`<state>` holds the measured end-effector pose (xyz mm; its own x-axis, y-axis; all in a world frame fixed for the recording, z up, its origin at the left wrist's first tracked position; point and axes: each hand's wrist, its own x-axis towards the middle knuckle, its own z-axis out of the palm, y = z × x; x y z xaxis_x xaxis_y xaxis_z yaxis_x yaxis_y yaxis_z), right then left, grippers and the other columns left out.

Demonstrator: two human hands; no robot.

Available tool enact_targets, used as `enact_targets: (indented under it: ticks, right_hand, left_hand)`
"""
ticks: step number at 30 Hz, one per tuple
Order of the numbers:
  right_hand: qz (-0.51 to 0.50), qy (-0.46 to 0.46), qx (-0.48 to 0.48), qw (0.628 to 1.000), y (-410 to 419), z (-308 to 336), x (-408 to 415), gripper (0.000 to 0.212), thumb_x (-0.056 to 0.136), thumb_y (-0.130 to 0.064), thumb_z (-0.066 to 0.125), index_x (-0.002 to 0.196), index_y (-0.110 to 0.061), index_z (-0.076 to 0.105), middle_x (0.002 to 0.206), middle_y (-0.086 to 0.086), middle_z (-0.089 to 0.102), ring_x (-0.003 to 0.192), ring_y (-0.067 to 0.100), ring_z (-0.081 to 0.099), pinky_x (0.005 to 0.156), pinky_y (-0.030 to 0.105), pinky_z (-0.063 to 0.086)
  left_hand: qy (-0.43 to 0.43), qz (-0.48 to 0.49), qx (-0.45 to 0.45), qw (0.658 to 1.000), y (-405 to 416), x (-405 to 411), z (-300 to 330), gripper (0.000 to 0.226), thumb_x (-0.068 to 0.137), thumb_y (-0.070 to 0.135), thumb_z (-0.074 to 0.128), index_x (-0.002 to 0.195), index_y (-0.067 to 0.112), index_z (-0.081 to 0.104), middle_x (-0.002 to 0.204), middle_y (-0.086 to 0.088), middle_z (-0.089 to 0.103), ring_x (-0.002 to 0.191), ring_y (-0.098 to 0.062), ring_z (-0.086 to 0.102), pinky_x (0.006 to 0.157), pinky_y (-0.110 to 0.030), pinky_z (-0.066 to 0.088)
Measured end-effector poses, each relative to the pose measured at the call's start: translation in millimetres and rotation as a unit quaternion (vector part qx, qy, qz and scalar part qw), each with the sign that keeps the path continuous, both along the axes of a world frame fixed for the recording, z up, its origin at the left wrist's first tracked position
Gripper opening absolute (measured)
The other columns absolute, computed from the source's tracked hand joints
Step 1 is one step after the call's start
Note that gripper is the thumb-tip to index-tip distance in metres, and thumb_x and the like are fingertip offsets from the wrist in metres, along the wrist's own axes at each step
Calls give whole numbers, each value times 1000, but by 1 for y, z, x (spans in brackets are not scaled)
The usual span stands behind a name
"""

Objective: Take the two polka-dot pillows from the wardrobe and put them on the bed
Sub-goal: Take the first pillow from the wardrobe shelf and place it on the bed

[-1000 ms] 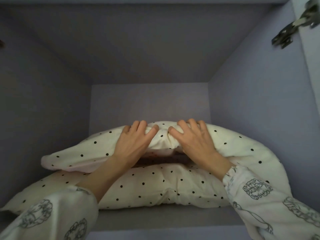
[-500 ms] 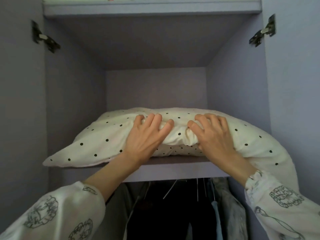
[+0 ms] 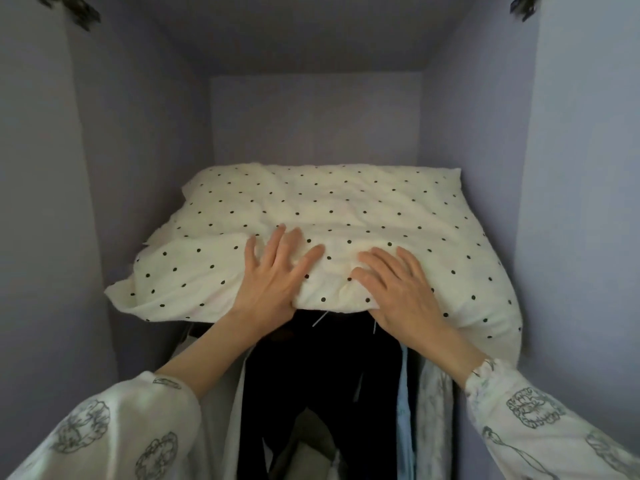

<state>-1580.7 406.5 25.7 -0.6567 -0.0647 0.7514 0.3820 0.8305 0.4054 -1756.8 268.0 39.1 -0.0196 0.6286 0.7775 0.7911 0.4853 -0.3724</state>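
Observation:
A cream pillow with black polka dots (image 3: 329,209) lies in the upper wardrobe compartment, and its near edge juts out over the hanging clothes. My left hand (image 3: 273,282) and my right hand (image 3: 398,292) both grip that near edge side by side, fingers spread on top and the fabric bunched between them. The pillow's right corner (image 3: 498,320) droops down. A thin cream edge (image 3: 156,239) peeks out at the left under the pillow; I cannot tell whether it is the second pillow. The shelf board is hidden under the pillow.
The lilac wardrobe side walls (image 3: 145,168) stand close on both sides of the pillow. Dark and pale garments (image 3: 322,382) hang on hangers below the pillow. Door hinges (image 3: 74,8) sit at the top corners.
The pillow has slid forward toward me, and its edge now overhangs the hanging clothes. The view has shifted so that I look down on its top. Both hands still hold its near edge.

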Motion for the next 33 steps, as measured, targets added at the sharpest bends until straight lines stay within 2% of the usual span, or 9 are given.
enact_targets:
  ticks: [2,4,7,10,13,15,21,27,33]
  right_hand:
    - [25,-54,-24,998,4,-5,3,51,72,-36,71,115,-13,62,131,9,57,125,27,49,106,54,31]
    - [41,-87,-71,993,8,-7,0,53,87,-50,43,127,-17,53,143,3,45,136,19,35,114,51,19]
    - [30,-79,-166,982,22,-3,-18,56,93,-53,24,142,-27,32,156,-4,18,144,12,6,116,49,0]
    - [-28,-63,-173,983,35,4,-48,55,95,-51,22,146,-31,18,159,-6,2,145,14,-4,113,55,-3]
    - [-56,-19,-155,986,43,10,-78,58,93,-53,17,147,-30,16,159,-4,1,145,17,-5,111,58,-6]
    - [-77,29,-136,987,44,8,-95,58,93,-51,17,147,-29,18,158,-1,7,145,20,0,111,58,-5]
    - [-88,132,-76,984,53,-6,-116,53,94,-44,31,144,-26,30,154,4,27,143,24,19,112,60,6]
    - [-71,163,-40,983,59,-2,-115,52,94,-46,34,141,-24,38,150,6,35,140,24,27,112,59,11]
    - [-50,182,-21,982,71,9,-111,52,95,-48,36,138,-21,43,148,7,39,138,24,32,111,59,17]
  left_hand:
    - [-52,22,-47,997,2,-3,-7,96,61,8,60,144,29,16,152,-18,18,142,-38,10,103,-67,14]
    - [-82,30,-92,992,3,-9,-15,98,68,14,59,145,34,2,156,-14,4,143,-33,-1,106,-66,8]
    - [-82,35,-111,990,5,-16,-29,100,68,9,57,146,33,-3,157,-13,2,144,-32,-2,108,-66,4]
    - [-55,6,-109,992,9,-25,-37,103,63,16,61,144,31,0,155,-17,12,143,-37,6,106,-69,7]
    - [-7,-56,-157,986,10,-51,-38,98,65,69,54,145,31,11,155,-15,14,143,-37,8,106,-69,5]
    - [5,-76,-176,981,10,-70,-34,97,68,82,36,147,32,11,156,-8,7,144,-33,2,109,-65,-2]
    - [1,-127,-64,990,40,-104,13,56,94,52,20,146,30,20,157,-5,12,145,-27,6,110,-62,-4]
    - [-15,-101,-6,995,99,-95,87,59,91,53,17,146,31,14,158,-3,9,145,-26,3,109,-64,-4]
    - [-24,-87,-5,996,134,-86,135,60,89,57,18,143,31,20,152,-4,28,141,-23,20,112,-57,9]
